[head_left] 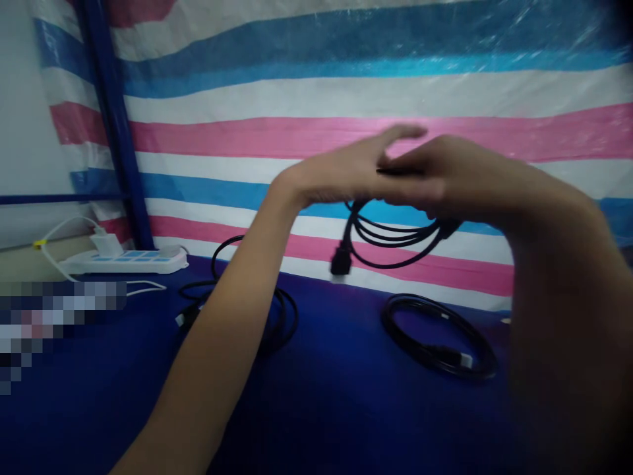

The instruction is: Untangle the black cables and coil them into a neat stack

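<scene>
A blue-covered bench (pixel 346 409) stands against a tarp wall (pixel 297 99) striped pink, white and blue, with a dark blue pole (pixel 116 125) upright at the left. A coiled black cable (pixel 445 361) lies flat to the right, a second coil (pixel 291 316) left of it. A white power strip (pixel 128 262) holding a white charger (pixel 106 244) sits far left.

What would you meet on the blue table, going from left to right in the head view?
White power strip → loose black cable, partly behind the forearm → neatly coiled black cable.
</scene>
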The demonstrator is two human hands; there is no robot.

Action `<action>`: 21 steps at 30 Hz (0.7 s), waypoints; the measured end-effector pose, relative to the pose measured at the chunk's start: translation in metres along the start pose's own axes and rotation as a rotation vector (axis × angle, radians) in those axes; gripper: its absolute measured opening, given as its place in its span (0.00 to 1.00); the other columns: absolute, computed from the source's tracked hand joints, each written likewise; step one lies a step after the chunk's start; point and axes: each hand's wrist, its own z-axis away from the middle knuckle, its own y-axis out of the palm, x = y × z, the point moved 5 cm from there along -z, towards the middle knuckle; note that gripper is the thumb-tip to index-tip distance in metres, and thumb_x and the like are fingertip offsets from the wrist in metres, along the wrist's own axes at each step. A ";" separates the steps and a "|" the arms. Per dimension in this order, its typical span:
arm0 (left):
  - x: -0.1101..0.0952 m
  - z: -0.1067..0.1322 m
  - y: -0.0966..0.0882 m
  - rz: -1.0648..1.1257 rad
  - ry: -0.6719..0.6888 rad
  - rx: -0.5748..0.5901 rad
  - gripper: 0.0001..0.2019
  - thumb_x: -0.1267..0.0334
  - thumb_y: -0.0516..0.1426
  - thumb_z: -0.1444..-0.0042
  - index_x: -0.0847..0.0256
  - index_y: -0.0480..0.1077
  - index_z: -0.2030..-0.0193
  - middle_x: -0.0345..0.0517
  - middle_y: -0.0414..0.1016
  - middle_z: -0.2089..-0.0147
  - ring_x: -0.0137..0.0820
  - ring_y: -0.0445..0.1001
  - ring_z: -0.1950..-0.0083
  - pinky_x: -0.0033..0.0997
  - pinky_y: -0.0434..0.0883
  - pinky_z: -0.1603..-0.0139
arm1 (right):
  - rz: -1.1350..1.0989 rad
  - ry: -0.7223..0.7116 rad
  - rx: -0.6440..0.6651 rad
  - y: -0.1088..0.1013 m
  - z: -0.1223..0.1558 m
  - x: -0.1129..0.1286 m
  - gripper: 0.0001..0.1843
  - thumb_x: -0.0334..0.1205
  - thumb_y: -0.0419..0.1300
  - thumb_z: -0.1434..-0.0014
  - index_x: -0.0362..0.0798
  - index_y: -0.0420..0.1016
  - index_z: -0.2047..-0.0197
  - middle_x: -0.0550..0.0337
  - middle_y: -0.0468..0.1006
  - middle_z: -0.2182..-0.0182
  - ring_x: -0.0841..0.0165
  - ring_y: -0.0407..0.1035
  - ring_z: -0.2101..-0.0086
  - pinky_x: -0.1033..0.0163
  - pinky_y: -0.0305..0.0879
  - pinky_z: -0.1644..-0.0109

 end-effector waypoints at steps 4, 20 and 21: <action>0.005 0.001 0.014 0.117 -0.016 0.186 0.22 0.72 0.62 0.56 0.60 0.66 0.52 0.36 0.73 0.67 0.23 0.73 0.69 0.24 0.68 0.63 | 0.208 -0.039 -0.148 -0.014 0.009 0.008 0.02 0.31 0.64 0.53 0.46 0.75 0.73 0.65 0.64 0.85 0.79 0.54 0.85 0.69 0.45 0.84; 0.017 -0.007 0.004 0.526 0.104 -0.020 0.05 0.64 0.55 0.47 0.62 0.66 0.64 0.34 0.66 0.80 0.25 0.71 0.77 0.25 0.65 0.74 | -0.071 0.057 -0.592 -0.024 0.008 0.007 0.05 0.32 0.63 0.55 0.46 0.69 0.76 0.64 0.61 0.85 0.76 0.55 0.85 0.66 0.47 0.83; 0.013 -0.004 0.010 0.533 0.114 0.107 0.07 0.63 0.54 0.45 0.63 0.67 0.62 0.36 0.68 0.80 0.29 0.74 0.73 0.28 0.68 0.71 | 0.026 0.040 -0.621 -0.028 0.011 0.009 0.04 0.31 0.63 0.56 0.45 0.71 0.74 0.63 0.63 0.84 0.76 0.57 0.84 0.67 0.47 0.83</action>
